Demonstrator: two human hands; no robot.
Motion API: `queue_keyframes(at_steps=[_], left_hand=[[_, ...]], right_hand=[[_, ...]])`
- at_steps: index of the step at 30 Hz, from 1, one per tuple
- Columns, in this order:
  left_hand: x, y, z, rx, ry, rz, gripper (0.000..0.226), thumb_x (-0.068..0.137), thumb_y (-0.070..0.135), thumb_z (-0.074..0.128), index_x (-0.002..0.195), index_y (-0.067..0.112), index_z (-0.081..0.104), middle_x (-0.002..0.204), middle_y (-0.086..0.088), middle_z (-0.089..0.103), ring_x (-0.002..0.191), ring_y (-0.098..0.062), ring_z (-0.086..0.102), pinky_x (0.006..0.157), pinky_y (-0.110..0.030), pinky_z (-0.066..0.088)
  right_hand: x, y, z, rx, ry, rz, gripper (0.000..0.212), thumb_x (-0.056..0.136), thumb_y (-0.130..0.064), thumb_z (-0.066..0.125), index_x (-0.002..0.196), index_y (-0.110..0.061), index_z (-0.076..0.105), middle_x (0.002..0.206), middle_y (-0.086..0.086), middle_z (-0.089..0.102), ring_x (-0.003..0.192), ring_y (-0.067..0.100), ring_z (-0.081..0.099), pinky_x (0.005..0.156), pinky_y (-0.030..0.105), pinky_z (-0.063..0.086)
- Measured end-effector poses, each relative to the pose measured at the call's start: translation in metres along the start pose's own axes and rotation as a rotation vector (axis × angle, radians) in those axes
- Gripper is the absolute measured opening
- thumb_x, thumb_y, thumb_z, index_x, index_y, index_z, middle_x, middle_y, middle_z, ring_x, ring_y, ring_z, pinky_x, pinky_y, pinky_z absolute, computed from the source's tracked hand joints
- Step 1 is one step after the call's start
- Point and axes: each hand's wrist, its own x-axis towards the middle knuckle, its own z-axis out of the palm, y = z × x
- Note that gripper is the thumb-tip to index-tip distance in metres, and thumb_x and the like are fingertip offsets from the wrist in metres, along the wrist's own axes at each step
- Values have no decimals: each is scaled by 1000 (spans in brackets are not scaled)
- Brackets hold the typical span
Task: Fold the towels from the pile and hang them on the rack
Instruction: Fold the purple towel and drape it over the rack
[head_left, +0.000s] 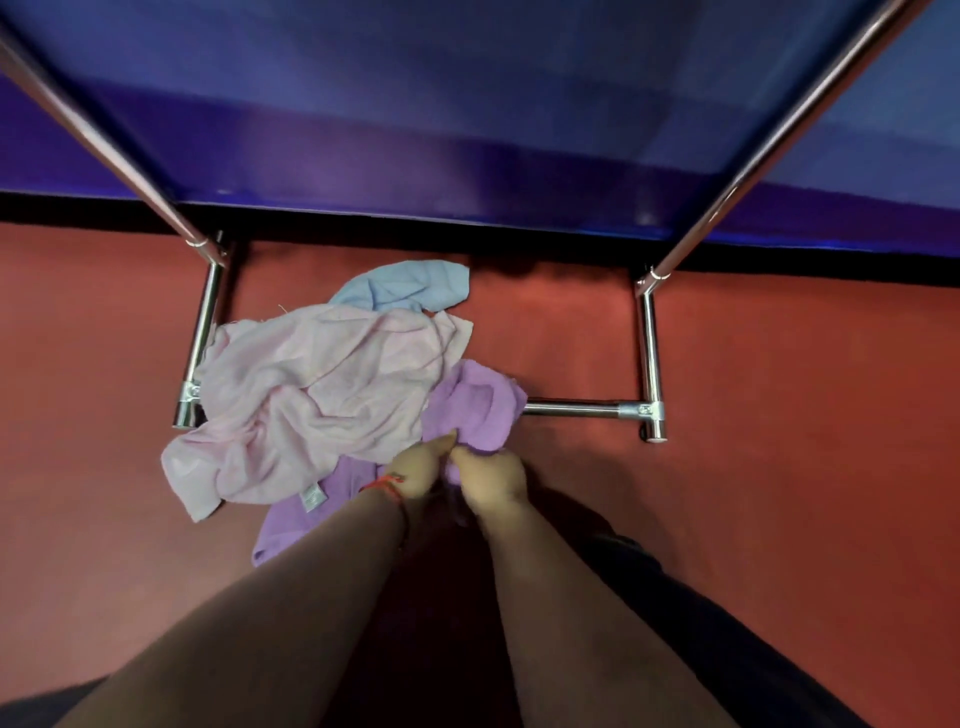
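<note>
Directly below the camera, 3 towels lie heaped on the red floor (779, 467) over the base of the chrome rack (650, 353). Pink towel (311, 384): topmost, crumpled, draped across the rack's left foot. Blue towel (405, 288): partly under the pink one at the far side. Purple towel (478, 405): under the pink one's near edge, covering the left portion of the low crossbar (571, 408). The left hand (418, 467), with a red thread at the wrist, and the right hand (491, 478) sit side by side, each pinching the purple towel at its near fold. Two slanted rack tubes rise toward the camera on either side. A blue wall (467, 104) bounds the far edge. Bare floor extends right of the heap and on both sides of the forearms.
</note>
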Motion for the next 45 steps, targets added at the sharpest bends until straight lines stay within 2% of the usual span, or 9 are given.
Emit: queue_keyframes(at_steps=[6, 11, 15, 20, 23, 28, 32, 36, 45], left_hand=[[-94, 44, -15, 138, 53, 197, 22, 96, 11, 44, 109, 0, 59, 113, -18, 61, 96, -29, 60, 85, -40, 48], [-183, 78, -18, 58, -48, 316, 28, 97, 6, 39, 73, 10, 53, 44, -3, 61, 42, -15, 57, 43, -17, 42], [-250, 86, -28, 116, -118, 409, 22, 95, 1, 44, 77, 8, 53, 44, -4, 58, 30, -8, 52, 36, -17, 45], [-307, 74, -47, 120, -66, 495, 14, 85, 3, 59, 89, 15, 53, 77, -7, 55, 60, -15, 49, 54, -20, 43], [-334, 48, -55, 179, 12, 680, 46, 79, 4, 66, 118, 14, 44, 101, -5, 56, 79, -13, 55, 64, -18, 46], [-374, 6, -67, 561, -141, 1165, 69, 80, -11, 56, 131, 31, 37, 130, 11, 47, 110, 13, 46, 87, 5, 31], [-384, -15, -67, 714, -428, 1126, 55, 72, 10, 57, 121, 32, 46, 110, 18, 57, 94, 17, 55, 81, -3, 41], [-371, -16, -76, 741, -85, 1239, 29, 55, 51, 47, 78, 36, 55, 74, 15, 60, 69, -2, 55, 64, -12, 41], [-345, 2, -104, 759, 413, 1383, 16, 63, 39, 38, 57, 27, 29, 56, 3, 39, 60, -25, 38, 58, -30, 28]], right_hand=[[-88, -29, -6, 36, 249, -171, 40, 94, -36, 50, 121, -10, 60, 125, 13, 61, 118, 27, 55, 92, 28, 38], [-158, -63, -39, 180, 294, -396, 38, 94, -35, 49, 120, -9, 60, 121, 15, 62, 110, 29, 57, 87, 29, 41], [-217, -66, -57, 299, 338, -588, 28, 91, -32, 57, 105, -9, 65, 104, 12, 67, 94, 25, 60, 80, 31, 44], [-290, -55, -78, 357, 187, -780, 8, 90, -14, 60, 82, -14, 59, 76, -1, 59, 74, 14, 53, 68, 23, 44], [-328, -36, -91, 534, -143, -711, 19, 88, -6, 59, 72, -15, 65, 64, -6, 65, 61, 6, 60, 60, 16, 48], [-359, -2, -103, 172, -217, -883, 3, 77, -17, 70, 78, -16, 67, 73, -7, 66, 69, 4, 57, 65, 18, 47], [-366, 18, -101, -143, -64, -1028, 11, 79, -26, 72, 85, -18, 69, 81, -6, 69, 73, 0, 54, 73, 25, 48], [-361, 30, -108, -211, 61, -1056, 29, 78, -22, 74, 61, -35, 55, 57, -24, 57, 57, -6, 50, 60, 14, 40], [-325, 38, -120, -201, 179, -856, 35, 72, -24, 78, 58, -20, 46, 54, -7, 43, 54, 11, 36, 55, 29, 31]])
